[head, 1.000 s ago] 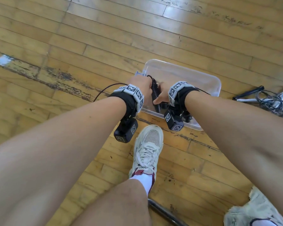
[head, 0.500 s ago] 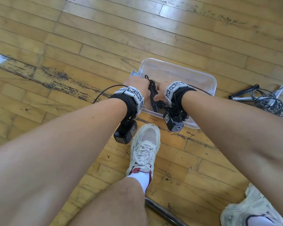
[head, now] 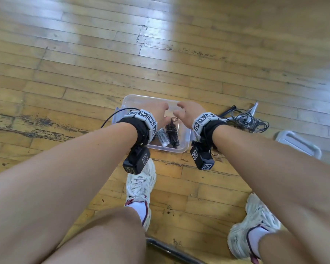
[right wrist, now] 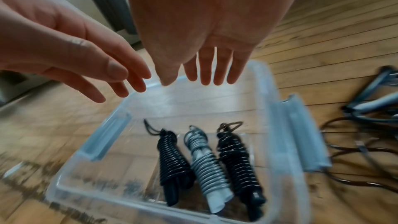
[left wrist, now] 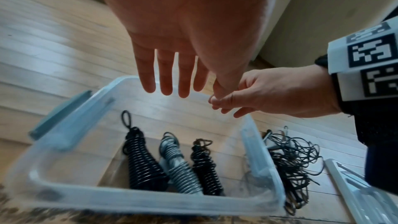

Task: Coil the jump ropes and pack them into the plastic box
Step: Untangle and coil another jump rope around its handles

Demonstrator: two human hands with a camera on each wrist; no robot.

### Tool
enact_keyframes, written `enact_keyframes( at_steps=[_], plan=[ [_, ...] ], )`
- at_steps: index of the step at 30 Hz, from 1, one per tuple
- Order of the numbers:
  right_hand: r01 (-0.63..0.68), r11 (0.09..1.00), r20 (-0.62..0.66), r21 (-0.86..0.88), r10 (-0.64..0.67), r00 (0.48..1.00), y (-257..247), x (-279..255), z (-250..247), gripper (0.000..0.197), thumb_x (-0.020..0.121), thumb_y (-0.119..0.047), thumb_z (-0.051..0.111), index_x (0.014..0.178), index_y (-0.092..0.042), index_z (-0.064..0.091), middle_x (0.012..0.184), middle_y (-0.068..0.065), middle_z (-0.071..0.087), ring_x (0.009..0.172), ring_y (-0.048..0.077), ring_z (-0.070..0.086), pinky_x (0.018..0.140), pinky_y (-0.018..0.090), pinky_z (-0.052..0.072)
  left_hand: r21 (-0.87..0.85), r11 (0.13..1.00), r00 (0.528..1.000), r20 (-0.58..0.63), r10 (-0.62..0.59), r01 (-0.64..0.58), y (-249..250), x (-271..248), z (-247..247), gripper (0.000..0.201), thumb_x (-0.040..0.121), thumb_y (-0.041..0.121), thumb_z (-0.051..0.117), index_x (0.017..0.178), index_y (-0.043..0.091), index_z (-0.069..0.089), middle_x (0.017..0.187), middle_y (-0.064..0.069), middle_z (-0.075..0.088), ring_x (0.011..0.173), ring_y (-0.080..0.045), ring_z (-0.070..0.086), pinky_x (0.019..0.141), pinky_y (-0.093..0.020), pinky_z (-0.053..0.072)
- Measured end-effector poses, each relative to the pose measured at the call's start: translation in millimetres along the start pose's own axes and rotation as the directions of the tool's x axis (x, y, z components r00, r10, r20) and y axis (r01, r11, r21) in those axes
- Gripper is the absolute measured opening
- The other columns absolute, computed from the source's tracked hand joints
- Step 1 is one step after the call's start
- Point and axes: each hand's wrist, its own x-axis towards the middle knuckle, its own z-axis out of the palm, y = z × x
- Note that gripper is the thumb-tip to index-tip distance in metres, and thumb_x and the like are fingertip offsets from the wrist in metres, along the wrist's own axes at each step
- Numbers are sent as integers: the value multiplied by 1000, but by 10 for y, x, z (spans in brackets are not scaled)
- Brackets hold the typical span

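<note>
Setting: I am looking down at a worn wooden floor (head: 84, 77), with bare legs and two pale sneakers (head: 140, 184) at the bottom of the head view.
Left hand (left wrist: 178, 43): above the box, fingers straight and slightly spread, holding nothing.
Right hand (right wrist: 206, 37): beside the left, also above the box, fingers extended and relaxed, holding nothing. In the left wrist view its fingertips look loosely bent near my left thumb; I cannot tell if they touch.
Plastic box (head: 187, 138): clear, open-topped, on the floor just ahead of my left foot, under both hands.
Coiled ropes: three bundles lie side by side on the box bottom, a black bundle (right wrist: 172, 161) on the left, a grey bundle (right wrist: 206, 168) in the middle, and a second black bundle (right wrist: 239, 161) on the right.
Loose ropes (head: 246, 121): a tangled pile on the floor just to the right of the box, outside it.
Lid (head: 298, 142): what looks like the box's clear lid lies on the floor further right, though motion blur makes this uncertain.
</note>
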Motion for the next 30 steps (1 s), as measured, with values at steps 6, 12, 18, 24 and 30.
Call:
enact_keyframes(
  at_steps=[6,12,18,24,30],
  plan=[
    [-167,982,-13,84,169,986,832,-277,-200,47,105,-36,45,147,-14,47,144,9,55,123,28,57,101,39,49,-103,990,996,3,95,-94,658,210,132,39,98,33,53,131,14,57,125,-7,65,108,-26,62,92,-37,52],
    [-249,968,47,40,247,968,1561,-431,-36,39,105,-23,41,139,-12,55,137,13,59,122,33,57,100,40,49,-104,990,988,112,108,-96,1152,472,442,44,100,32,52,139,13,52,129,-7,63,111,-25,61,93,-36,52],
    [-228,973,215,-48,233,949,1980,-420,353,43,102,-15,41,144,-18,50,140,11,56,122,31,56,97,38,50,-84,991,966,227,122,-105,1454,697,903,30,99,24,51,125,13,60,118,-7,66,102,-26,62,81,-33,50],
    [-166,983,293,-81,182,938,2202,-387,622,38,98,-25,57,136,-22,57,130,5,62,111,28,62,88,35,53,8,987,923,355,149,-162,1691,835,1305,35,97,22,54,130,12,55,121,-12,62,106,-30,59,75,-33,44],
    [-138,892,161,430,75,984,2206,-435,615,18,88,-33,70,85,-17,77,75,2,68,76,20,61,73,32,52,-32,971,883,411,227,-235,1778,855,1395,55,86,15,65,138,22,46,126,-7,55,111,-32,58,90,-43,50]
  ],
)
